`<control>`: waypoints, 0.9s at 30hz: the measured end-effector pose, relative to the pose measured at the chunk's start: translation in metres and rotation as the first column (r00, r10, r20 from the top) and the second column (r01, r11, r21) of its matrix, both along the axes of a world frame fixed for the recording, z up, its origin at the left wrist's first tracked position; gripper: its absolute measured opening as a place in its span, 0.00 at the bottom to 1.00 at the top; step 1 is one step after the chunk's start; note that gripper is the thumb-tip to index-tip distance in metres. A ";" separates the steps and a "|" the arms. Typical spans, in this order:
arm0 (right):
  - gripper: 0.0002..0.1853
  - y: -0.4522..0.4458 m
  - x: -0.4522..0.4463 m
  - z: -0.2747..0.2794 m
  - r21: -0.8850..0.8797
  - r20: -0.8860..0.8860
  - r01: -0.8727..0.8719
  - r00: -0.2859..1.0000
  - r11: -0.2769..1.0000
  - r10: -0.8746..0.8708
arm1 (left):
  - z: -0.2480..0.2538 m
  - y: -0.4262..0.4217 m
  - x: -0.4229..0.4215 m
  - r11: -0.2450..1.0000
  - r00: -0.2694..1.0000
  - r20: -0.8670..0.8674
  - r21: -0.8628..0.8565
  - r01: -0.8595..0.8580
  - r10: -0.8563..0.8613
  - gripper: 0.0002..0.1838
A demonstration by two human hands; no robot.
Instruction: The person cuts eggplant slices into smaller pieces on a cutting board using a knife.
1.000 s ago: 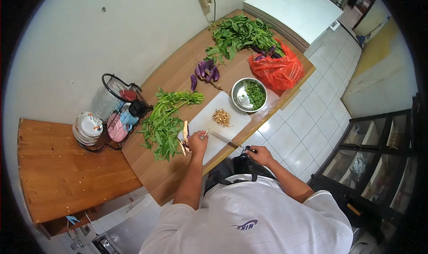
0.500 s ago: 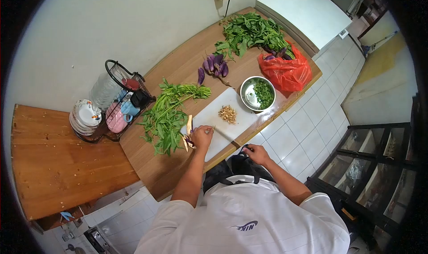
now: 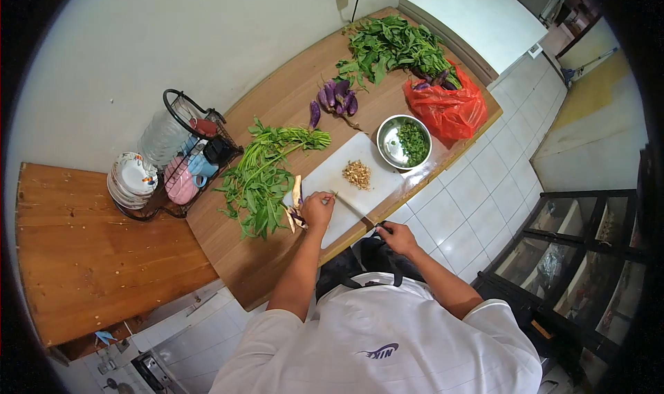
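My right hand is closed around the dark handle of a knife, whose blade reaches left over the white cutting board. At the blade's tip, my left hand has its fingers pinched together; whatever is between them is too small to make out. Just left of that hand lie pale and purple cut pieces at the board's edge. A small pile of chopped light-brown bits rests on the board. Beside it stands a metal bowl holding chopped greens.
Leafy greens lie left of the board, and another bunch lies at the far end. Small purple eggplants sit between them. A red plastic bag is near the table's right edge. A dish rack with plates stands left.
The view has shifted slightly, so the table's things appear a little further right. Both hands keep nearly the same pose, with the knife still in my right hand.
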State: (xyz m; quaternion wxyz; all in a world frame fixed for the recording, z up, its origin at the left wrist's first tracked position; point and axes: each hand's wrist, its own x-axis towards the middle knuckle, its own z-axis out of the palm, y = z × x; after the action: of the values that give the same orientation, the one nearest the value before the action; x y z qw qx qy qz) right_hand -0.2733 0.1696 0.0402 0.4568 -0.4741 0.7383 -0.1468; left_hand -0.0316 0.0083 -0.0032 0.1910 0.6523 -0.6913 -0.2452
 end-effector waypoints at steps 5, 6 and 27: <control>0.27 0.000 0.001 -0.006 0.005 0.032 0.020 0.999 1.000 -0.020 | 0.004 0.000 0.000 0.998 0.999 0.043 -0.054 0.025 -0.023 0.05; 0.27 0.000 0.001 -0.004 0.005 0.031 0.020 0.999 1.000 -0.020 | 0.005 0.001 0.000 0.993 0.998 0.049 -0.104 0.052 -0.048 0.06; 0.25 -0.024 0.011 0.006 -0.052 -0.045 -0.013 0.999 0.999 0.011 | 0.004 0.000 -0.002 1.000 1.000 0.018 0.010 -0.026 0.026 0.03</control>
State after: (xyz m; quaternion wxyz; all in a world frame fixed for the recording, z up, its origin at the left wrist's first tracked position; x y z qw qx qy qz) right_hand -0.2624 0.1460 0.0464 0.4283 -0.4935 0.7414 -0.1528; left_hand -0.0338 0.0084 0.0004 0.1847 0.6643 -0.6832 -0.2403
